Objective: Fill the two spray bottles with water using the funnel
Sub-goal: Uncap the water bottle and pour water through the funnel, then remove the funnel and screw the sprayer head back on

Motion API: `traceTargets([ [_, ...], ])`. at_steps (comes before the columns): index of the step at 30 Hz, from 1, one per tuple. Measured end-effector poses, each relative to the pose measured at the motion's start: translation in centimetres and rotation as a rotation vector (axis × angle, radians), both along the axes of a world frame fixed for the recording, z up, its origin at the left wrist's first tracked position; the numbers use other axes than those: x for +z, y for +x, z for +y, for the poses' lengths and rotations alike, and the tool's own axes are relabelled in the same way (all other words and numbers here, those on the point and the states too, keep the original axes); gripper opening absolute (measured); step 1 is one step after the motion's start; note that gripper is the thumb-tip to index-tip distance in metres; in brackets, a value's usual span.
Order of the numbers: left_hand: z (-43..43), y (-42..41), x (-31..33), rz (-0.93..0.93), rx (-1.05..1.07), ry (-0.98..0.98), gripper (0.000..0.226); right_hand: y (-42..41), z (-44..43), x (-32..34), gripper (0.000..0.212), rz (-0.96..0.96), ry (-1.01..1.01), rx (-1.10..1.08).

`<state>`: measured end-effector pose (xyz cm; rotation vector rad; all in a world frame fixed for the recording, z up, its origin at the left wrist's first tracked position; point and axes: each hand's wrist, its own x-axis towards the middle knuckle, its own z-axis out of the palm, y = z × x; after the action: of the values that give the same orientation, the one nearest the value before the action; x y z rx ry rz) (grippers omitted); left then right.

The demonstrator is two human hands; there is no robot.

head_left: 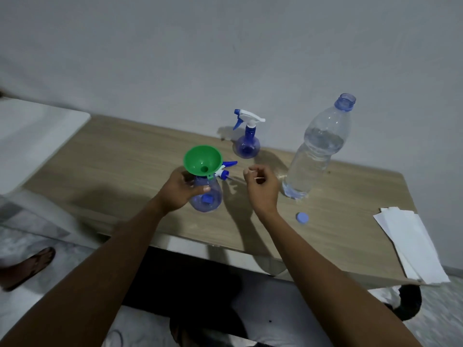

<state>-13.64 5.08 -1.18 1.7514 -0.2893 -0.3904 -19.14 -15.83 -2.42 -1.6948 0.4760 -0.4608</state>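
Spray bottle [209,197] bearing funnel [203,159] was gripped by left hand [179,191]; right hand [263,189] was curled, its hold undeterminable.

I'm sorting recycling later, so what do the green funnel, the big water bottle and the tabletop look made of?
Green funnel: likely moulded plastic, opaque, smooth with faint sheen. Big water bottle: thin clear plastic, ribbed; water shows through. Tabletop: matte pale wood grain, perhaps laminate; can't tell.

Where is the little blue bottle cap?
In the head view the blue cap lies flat on the wooden table, right of the right hand and just in front of the open water bottle.
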Motion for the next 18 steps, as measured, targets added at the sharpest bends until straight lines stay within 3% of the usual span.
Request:
traceTargets([
  [5, 1.7, 0.2, -1.6, -0.016, -0.019, -0.062, 0.037, 2.3, 2.2, 2.0, 0.051, 0.001, 0.112, 0.528],
  [8, 1.8, 0.2, -1.9, 0.009, -0.084, -0.12, 0.039, 2.7, 2.6, 2.6, 0.077, 0.029, 0.13, 0.696],
  [18, 2.0, 0.5, -1.6, 0.119, -0.129, -0.141, 0.037, 3.3, 3.4, 3.9, 0.08, 0.063, 0.146, 0.738],
])
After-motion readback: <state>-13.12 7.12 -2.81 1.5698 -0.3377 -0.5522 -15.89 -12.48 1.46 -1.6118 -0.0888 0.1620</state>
